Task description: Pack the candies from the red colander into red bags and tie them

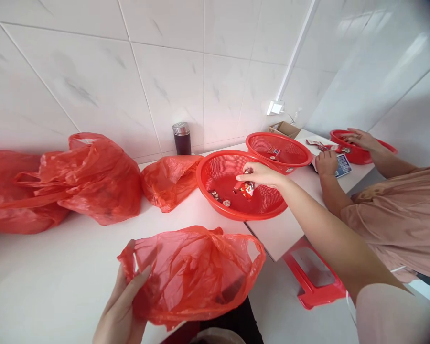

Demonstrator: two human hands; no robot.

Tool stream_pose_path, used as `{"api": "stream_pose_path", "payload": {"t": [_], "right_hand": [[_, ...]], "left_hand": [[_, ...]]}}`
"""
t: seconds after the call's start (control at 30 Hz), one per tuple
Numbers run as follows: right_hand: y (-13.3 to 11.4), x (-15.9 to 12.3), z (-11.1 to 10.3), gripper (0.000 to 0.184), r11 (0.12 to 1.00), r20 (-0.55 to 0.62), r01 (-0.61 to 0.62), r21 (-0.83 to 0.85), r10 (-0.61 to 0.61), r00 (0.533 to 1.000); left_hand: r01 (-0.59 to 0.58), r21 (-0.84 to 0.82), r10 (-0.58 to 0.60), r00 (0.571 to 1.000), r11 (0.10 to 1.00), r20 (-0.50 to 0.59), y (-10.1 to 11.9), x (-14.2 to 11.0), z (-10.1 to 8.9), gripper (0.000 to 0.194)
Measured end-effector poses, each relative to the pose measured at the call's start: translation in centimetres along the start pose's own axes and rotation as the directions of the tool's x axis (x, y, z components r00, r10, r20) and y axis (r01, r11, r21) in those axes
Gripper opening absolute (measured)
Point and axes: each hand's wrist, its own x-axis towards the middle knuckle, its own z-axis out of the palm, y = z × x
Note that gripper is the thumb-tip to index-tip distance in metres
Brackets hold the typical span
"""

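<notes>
My left hand point(123, 306) grips the edge of a red plastic bag point(197, 274) lying open on the white table point(57, 267) near its front edge. My right hand point(260, 174) reaches into a red perforated basket point(215, 174) and pinches a small red wrapped packet point(247, 189) just above the basket's floor. Two or three other small packets point(220, 198) lie in the basket.
Big filled red bags point(89, 179) sit at the left, a smaller one point(168, 179) beside the basket. A dark flask point(182, 138) stands by the tiled wall. A second red basket point(277, 150), a cardboard box point(284, 129), a co-worker's hands point(326, 162) and a red stool point(313, 277) are at the right.
</notes>
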Motion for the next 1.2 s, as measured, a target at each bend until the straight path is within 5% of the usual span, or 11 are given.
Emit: {"api": "stream_pose_path", "payload": {"t": [0.13, 0.27, 0.37, 0.47, 0.6, 0.8, 1.03, 1.2], "right_hand": [[-3.9, -4.1, 2.0, 0.036, 0.937, 0.060, 0.180, 0.298, -0.207, 0.977], [-4.9, -7.3, 9.6, 0.036, 0.860, 0.342, 0.070, 0.505, -0.274, 0.899], [-3.3, -7.8, 15.9, 0.040, 0.914, 0.433, 0.020, 0.404, -0.210, 0.876], [-1.9, -7.4, 19.0, 0.041, 0.989, 0.288, 0.144, 0.043, -0.151, 0.946], [-2.5, -7.0, 18.1, 0.051, 0.913, 0.202, 0.215, -0.347, -0.151, 0.968], [-3.7, -7.9, 15.6, 0.053, 0.780, 0.321, 0.296, -0.551, -0.129, 0.938], [-3.3, -9.5, 18.5, 0.067, 0.748, 0.288, 0.387, -0.539, -0.268, 0.919], [-3.3, -9.0, 19.6, 0.038, 0.818, 0.286, 0.344, -0.461, -0.230, 0.930]], "left_hand": [[-0.023, -0.013, 0.024, 0.999, 1.000, 0.034, -0.2, 0.3, 0.9, 0.068], [-0.096, 0.014, 0.095, 0.991, 0.995, 0.092, -0.7, 0.6, 1.4, 0.084], [-0.177, 0.109, 0.162, 0.978, 0.978, 0.132, -1.4, 0.9, 0.9, 0.092], [-0.310, 0.307, 0.267, 0.947, 0.900, 0.177, -1.9, 1.2, -0.2, 0.089], [-0.424, 0.537, 0.422, 0.896, 0.729, 0.135, -1.6, 1.4, -2.1, 0.081], [-0.405, 0.583, 0.492, 0.871, 0.705, 0.011, -0.4, 1.0, -3.8, 0.089], [-0.490, 0.512, 0.486, 0.860, 0.705, 0.155, -2.6, 0.9, -2.9, 0.079], [-0.468, 0.528, 0.461, 0.874, 0.709, 0.156, -3.4, 1.7, -2.9, 0.078]]}}
